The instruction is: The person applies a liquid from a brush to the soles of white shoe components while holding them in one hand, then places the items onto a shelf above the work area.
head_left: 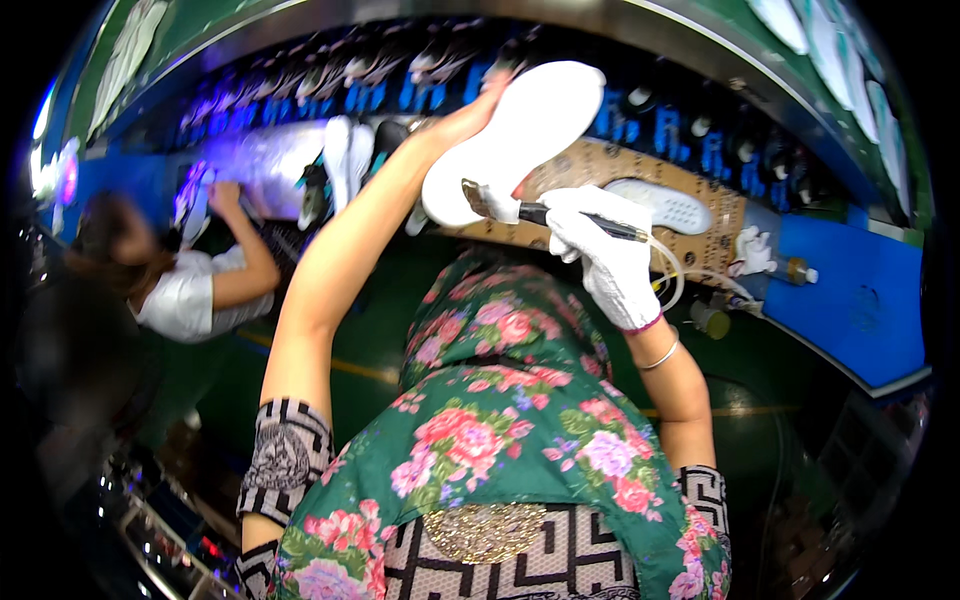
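A white shoe sole (pixel 545 115) is held up and tilted in front of me. My left hand (pixel 488 100) grips it along its far left edge, and some fingers are hidden behind it. My right hand (pixel 605 240), in a white knit glove, is closed around the dark handle of a brush (pixel 490 203). The brush head lies over the lower part of the sole and seems to touch it. From the handle's end a clear tube (pixel 680 285) curls down. Beyond my right hand, another white sole (pixel 665 205) with a dotted pattern rests on brown cardboard (pixel 590 165).
Behind the cardboard runs a long row of dark shoes (pixel 365 85) with blue parts. White soles (pixel 345 155) stand left of my forearm. A co-worker (pixel 190 285) sits at the left. On the right are a blue panel (pixel 850 290), a bottle (pixel 797 271) and a crumpled white glove (pixel 755 250).
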Action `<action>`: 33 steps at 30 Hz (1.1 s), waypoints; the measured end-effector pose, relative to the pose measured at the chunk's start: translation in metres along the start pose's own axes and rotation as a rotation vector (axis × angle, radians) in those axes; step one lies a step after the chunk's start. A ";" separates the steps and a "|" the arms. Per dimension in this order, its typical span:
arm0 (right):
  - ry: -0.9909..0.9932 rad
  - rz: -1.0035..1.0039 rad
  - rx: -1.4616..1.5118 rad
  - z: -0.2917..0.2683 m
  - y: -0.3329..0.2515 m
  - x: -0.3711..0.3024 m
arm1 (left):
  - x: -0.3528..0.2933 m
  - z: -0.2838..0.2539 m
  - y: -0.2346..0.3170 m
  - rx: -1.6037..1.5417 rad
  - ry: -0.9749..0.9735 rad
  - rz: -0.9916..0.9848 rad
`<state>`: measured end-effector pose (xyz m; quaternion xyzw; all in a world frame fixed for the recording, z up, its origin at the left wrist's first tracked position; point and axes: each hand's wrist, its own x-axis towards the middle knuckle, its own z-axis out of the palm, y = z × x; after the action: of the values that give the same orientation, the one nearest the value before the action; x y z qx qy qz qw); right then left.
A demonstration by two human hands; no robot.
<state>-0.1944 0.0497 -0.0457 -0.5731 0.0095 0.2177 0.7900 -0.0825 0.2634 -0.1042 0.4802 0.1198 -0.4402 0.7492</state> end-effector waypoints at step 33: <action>0.249 -0.833 -0.774 0.011 -0.053 0.011 | -0.039 0.089 -0.094 -0.970 -0.335 0.447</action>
<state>-0.1685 0.0500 0.0026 -0.7968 -0.2041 -0.1928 0.5350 -0.1997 0.1972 -0.0934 0.0177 0.0832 -0.2354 0.9682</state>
